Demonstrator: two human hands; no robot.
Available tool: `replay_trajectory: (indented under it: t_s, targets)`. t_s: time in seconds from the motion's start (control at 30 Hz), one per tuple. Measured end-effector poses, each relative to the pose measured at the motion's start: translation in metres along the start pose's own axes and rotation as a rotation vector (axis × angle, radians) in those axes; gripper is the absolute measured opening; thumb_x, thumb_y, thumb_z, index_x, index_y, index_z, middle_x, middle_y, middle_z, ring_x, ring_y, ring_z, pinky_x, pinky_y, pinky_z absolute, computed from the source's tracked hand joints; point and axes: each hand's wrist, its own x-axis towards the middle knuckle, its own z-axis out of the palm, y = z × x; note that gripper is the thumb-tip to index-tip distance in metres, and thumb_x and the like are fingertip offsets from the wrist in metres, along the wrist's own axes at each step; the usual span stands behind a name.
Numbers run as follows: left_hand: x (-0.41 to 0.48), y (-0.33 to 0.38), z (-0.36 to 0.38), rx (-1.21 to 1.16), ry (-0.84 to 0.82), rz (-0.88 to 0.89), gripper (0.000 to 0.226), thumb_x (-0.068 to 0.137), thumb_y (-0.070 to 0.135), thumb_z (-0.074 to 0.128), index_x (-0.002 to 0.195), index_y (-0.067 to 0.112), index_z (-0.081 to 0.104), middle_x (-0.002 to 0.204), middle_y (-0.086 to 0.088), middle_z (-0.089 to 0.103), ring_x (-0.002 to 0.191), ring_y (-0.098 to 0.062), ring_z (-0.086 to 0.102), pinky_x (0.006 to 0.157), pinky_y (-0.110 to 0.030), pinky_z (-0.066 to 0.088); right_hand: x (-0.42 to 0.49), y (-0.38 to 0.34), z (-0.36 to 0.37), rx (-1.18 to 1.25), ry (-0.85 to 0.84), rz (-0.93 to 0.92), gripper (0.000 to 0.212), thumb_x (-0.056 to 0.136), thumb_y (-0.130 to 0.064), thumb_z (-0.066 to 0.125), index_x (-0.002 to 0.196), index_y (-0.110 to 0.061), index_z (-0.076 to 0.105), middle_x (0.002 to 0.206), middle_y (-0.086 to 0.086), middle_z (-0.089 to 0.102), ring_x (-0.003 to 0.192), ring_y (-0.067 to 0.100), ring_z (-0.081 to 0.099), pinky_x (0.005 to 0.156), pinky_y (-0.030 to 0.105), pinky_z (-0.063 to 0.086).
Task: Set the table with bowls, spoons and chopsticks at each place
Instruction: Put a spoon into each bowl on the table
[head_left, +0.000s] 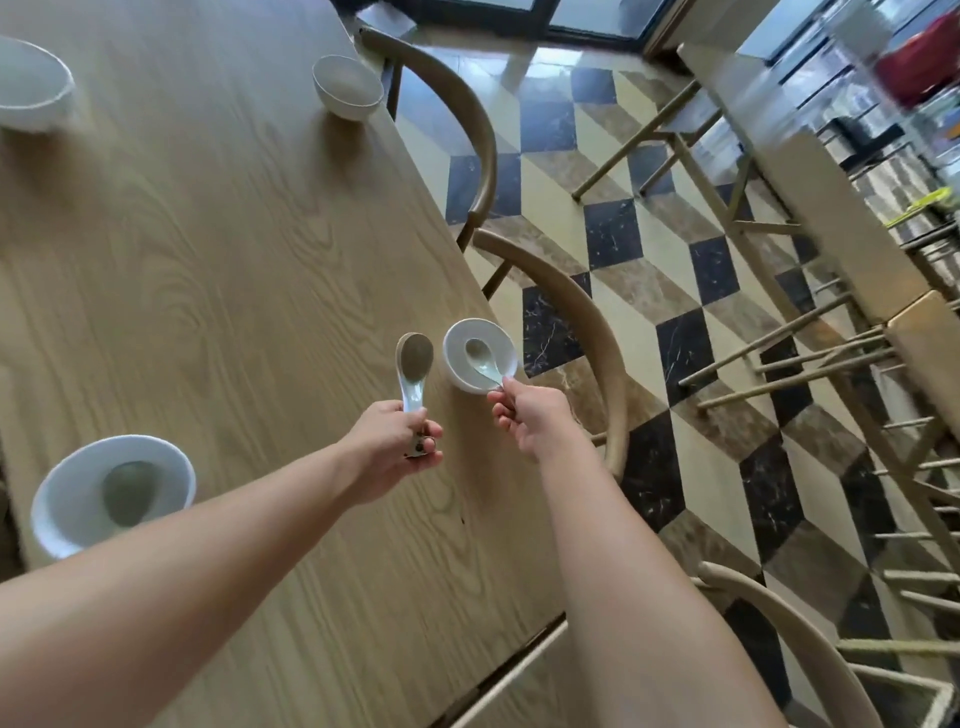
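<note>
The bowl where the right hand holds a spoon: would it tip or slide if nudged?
Likely fragile: the bowl looks like glazed white ceramic. It would probably slide, not tip, on the smooth table, whose edge is close. The spoon in the right hand could rock it.

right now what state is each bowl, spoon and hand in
bowl by the edge: upright, spoon scoop inside
spoon in it: scoop down in bowl, handle raised
right hand: pinches that handle
held spoon: lifted, scoop up
left hand: grips its handle
near-left bowl: upright, dark oval inside, unclear what
far bowl: upright, empty
far-left bowl: upright, partly cut off
</note>
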Motion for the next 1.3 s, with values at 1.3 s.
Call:
replay_trajectory:
  t_s: [1.3]
  targets:
    - [-0.038,-0.03,-0.022,-0.04,-0.001,-0.068,0.007,0.103,0.006,0.047,0.102,0.001,0.052,0.081,-0.014,0.066,0.055,-0.018,0.056,0.06,-0.033,0.054,-0.03,0.0,-0.033,-0.497,0.453,-0.246,0.026,0.091,-0.024,0.055,0.107,-0.006,0.062,0.11,0.012,0.066,0.103,0.031,0.064,0.087,0.04,0.053]
